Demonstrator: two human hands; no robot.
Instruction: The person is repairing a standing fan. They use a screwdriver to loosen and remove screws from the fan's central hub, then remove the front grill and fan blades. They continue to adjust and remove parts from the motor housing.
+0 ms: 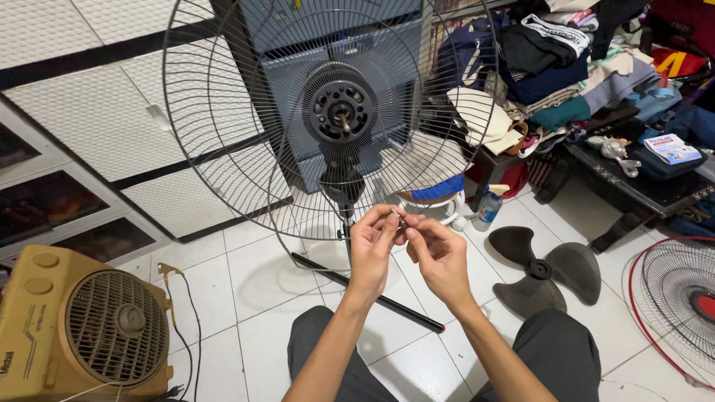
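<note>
We see one small screw [400, 218] pinched between both hands — left hand [372, 242], right hand [439, 253] — fingertips pressed together on it, before fan guard [223, 149]. Long axis tilted, upper end pointing up-left. One loose blade [547, 272] on floor, right.

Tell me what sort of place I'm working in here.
Probably a room at home used for fan repair: a bare black wire fan guard, a loose dark three-blade propeller on white floor tiles, and piled clothes.
</note>
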